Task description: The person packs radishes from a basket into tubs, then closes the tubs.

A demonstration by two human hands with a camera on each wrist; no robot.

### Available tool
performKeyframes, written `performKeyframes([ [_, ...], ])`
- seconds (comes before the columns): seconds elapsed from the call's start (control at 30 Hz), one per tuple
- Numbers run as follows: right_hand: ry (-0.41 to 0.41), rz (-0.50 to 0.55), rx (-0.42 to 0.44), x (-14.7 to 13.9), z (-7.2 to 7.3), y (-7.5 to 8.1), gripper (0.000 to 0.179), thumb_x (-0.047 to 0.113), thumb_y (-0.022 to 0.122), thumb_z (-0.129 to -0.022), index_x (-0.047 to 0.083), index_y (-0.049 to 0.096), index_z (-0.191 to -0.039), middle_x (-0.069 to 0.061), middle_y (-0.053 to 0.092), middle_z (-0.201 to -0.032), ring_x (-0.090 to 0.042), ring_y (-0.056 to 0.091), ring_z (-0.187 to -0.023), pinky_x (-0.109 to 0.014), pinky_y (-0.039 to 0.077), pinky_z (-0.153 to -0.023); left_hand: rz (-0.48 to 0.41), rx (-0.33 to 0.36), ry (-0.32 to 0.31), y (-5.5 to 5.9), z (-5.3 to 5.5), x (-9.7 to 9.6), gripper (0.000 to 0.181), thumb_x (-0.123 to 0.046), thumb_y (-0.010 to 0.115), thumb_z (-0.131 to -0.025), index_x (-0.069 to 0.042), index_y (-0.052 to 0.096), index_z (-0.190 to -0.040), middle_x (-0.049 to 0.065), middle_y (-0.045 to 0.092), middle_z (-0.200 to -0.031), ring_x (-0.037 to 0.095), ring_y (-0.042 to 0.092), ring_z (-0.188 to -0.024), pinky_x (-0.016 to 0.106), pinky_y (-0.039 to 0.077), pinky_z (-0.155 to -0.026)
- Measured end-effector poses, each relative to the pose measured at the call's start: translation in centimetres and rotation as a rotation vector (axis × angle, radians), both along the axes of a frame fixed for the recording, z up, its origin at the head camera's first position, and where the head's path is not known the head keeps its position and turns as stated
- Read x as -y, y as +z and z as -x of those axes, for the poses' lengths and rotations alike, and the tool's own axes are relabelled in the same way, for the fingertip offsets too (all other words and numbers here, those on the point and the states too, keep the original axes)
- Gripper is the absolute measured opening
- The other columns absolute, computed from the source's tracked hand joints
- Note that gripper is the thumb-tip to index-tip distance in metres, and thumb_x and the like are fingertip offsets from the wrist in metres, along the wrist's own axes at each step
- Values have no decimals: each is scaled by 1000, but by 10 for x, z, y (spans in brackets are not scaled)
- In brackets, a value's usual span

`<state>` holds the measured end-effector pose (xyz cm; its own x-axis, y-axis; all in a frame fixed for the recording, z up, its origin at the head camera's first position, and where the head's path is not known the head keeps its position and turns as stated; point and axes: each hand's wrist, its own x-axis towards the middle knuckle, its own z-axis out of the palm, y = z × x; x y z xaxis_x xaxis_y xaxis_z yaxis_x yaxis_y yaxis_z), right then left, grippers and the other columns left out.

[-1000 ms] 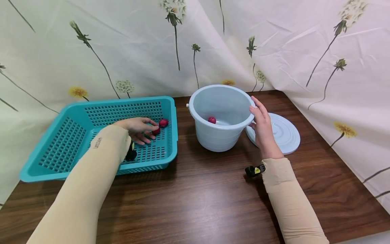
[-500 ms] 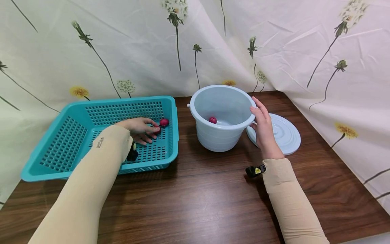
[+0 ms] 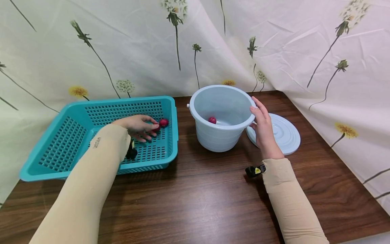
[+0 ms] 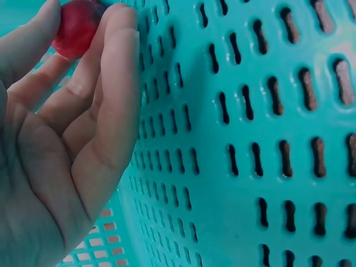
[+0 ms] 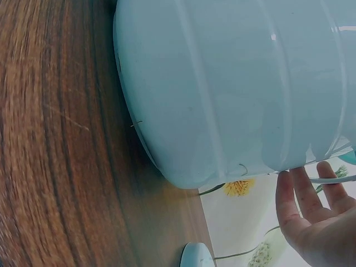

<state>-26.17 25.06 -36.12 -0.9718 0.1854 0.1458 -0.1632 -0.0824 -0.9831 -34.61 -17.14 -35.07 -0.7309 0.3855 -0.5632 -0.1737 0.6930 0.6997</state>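
Note:
In the head view my left hand (image 3: pixel 140 126) reaches into a turquoise slotted basket (image 3: pixel 173 135). Its thumb and fingers pinch a small round red fruit (image 4: pixel 78 28), plum-like, clear in the left wrist view. A second red fruit (image 3: pixel 164 122) lies beside it near the basket's right wall. My right hand (image 3: pixel 263 127) holds the right rim of a light blue bucket (image 3: pixel 217 139); the right wrist view has several fingertips (image 5: pixel 285 186) against its outer wall. One more red fruit (image 3: pixel 212 120) sits on the bucket's floor.
A round light blue lid (image 3: pixel 283 134) lies on the dark wooden table (image 3: pixel 195 203), right of the bucket and partly behind my right hand. A white floral cloth (image 3: pixel 146 51) hangs behind and to the right. The basket stands left of the bucket, with a gap between them.
The left hand has shifted very slightly up and left with its fingers around the fruit, still inside the basket. The right hand and bucket show no visible change.

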Motion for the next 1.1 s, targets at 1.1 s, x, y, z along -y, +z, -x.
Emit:
performKeyframes([
  [1.1,-2,3,2,1,-1,1,50,32,49,-100,26,43,-150,-2,41,-153,-16,47,-126,-36,41,-98,-54,-212,91,9,0,-4,61,-46,60,-97,-12,38,-144,16,59,-127,24,68,-93,43,58,-82],
])
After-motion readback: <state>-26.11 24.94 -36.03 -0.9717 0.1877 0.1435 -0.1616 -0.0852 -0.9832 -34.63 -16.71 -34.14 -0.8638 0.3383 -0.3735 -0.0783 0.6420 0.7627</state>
